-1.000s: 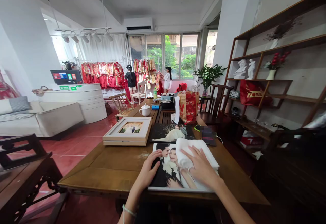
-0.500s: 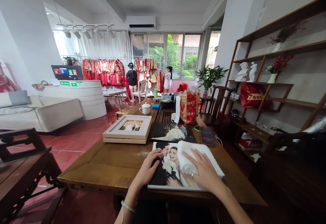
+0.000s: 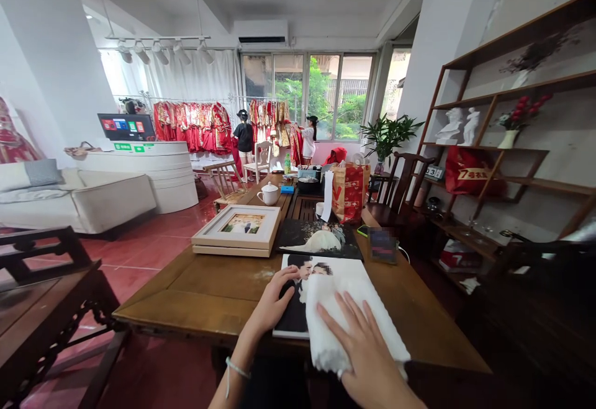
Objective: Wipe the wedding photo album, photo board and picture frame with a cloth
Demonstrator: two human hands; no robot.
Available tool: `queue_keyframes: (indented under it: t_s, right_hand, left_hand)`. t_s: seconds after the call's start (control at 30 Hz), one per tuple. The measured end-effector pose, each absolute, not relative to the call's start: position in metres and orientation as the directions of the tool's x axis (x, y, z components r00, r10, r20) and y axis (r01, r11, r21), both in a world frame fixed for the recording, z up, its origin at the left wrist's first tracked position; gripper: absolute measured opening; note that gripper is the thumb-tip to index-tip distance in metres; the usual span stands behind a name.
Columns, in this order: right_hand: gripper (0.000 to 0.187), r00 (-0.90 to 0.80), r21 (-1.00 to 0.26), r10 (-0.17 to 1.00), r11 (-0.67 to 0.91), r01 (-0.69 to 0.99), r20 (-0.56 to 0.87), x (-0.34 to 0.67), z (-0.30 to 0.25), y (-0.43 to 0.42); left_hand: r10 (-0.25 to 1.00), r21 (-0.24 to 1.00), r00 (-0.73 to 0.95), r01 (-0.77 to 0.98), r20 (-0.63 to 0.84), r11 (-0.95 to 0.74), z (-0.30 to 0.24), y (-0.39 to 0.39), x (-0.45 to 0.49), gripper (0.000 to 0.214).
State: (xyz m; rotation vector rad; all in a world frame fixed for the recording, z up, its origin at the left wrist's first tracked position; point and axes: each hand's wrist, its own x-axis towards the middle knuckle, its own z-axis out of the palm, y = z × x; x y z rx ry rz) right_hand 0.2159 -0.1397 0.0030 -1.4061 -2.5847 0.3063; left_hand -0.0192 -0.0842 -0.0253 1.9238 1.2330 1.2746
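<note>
A photo panel [image 3: 347, 265] with a couple's portrait lies flat at the near edge of the wooden table [image 3: 200, 300]. My left hand [image 3: 278, 297] rests on the panel's left side, its fingers stretched out. Under my right hand [image 3: 361, 334] is a white towel [image 3: 321, 325], pressed down by spread, flat fingers. The towel covers much of the portrait's middle and lower right and hangs over the panel's near edge. Just beyond lies a second, dark photo panel [image 3: 298, 229] showing a white gown.
Stacked picture frames [image 3: 202, 238] sit at the left, with a white lidded cup [image 3: 269, 194] behind them. A paper bag [image 3: 351, 188] and a dark phone-like device [image 3: 382, 247] stand to the right. Two people [image 3: 243, 136] are by the clothes racks.
My right hand has slid the towel toward me and to the left over the portrait. My left hand stays on the panel's left side. The view has shifted slightly.
</note>
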Motion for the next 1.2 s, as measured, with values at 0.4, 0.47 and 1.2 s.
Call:
queue_keyframes:
  t_s: [0.4, 0.47, 1.2]
  right_hand:
    - [0.07, -0.175, -0.234, 0.983, 0.182, 0.955, 0.05, 0.219, 0.018, -0.074]
    - [0.072, -0.178, -0.22, 0.983, 0.184, 0.958, 0.048, 0.197, 0.02, -0.067]
    - [0.072, -0.313, -0.238, 0.945, 0.326, 0.915, 0.093, 0.157, 0.018, -0.115]
  left_hand:
    - [0.896, 0.794, 0.165, 0.418, 0.412, -0.442, -0.022, -0.083, -0.022, 0.031]
    - [0.899, 0.799, 0.155, 0.415, 0.41, -0.436, -0.024, -0.082, -0.022, 0.032]
    - [0.96, 0.892, 0.035, 0.36, 0.278, -0.272, -0.019, -0.083, -0.02, 0.05]
